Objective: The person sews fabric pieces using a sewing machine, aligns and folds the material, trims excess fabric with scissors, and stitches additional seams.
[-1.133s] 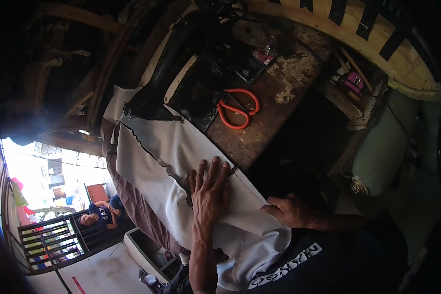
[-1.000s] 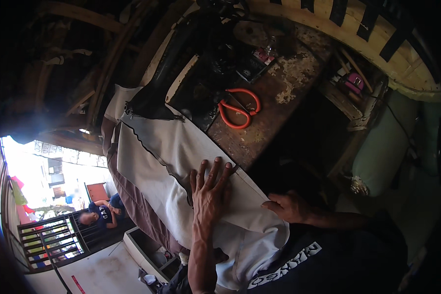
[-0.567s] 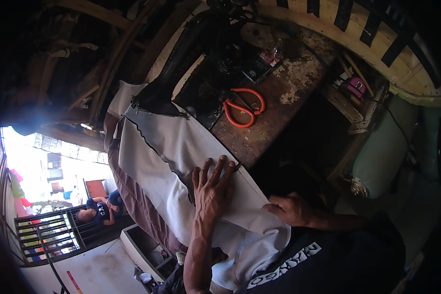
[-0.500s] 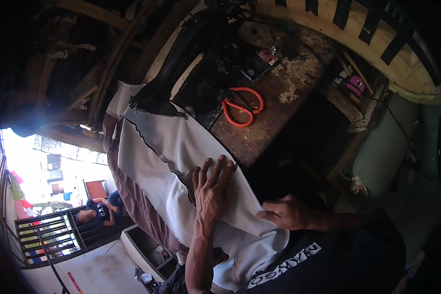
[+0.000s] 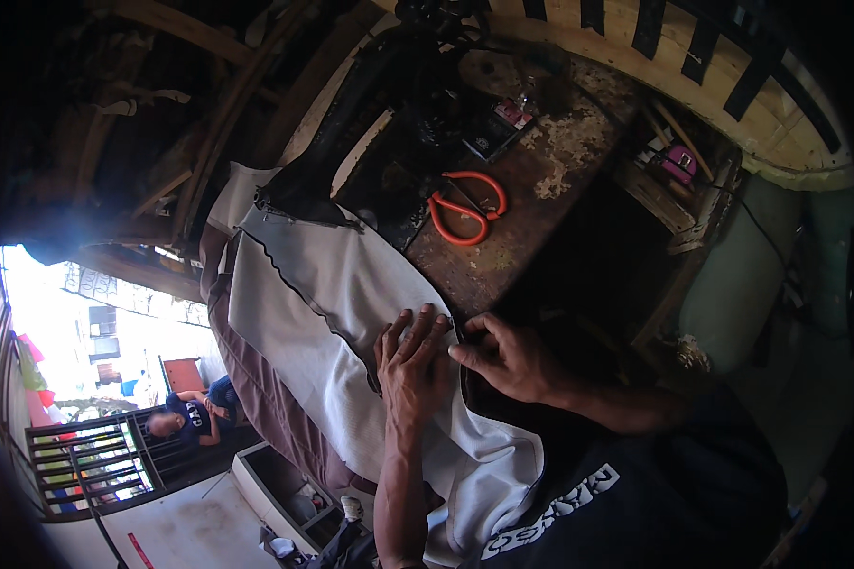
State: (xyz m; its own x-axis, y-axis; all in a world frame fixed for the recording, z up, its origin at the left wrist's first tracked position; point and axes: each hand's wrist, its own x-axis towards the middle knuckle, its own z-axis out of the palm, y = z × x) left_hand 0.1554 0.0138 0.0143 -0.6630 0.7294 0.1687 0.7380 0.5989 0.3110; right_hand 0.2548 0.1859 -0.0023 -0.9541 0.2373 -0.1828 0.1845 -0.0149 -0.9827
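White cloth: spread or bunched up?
Mostly spread: the white cloth lies broad and fairly flat beneath the left hand, but bunches into loose folds toward the picture's bottom.

The table (image 5: 512, 251) is brown and worn, its surface flaking beyond and to the right of the scissors (image 5: 490, 215). A dark box (image 5: 492, 138) lies beyond them, a black sewing machine (image 5: 337, 119) stands to their left, and pale cloth (image 5: 299, 270) spreads to their near left.
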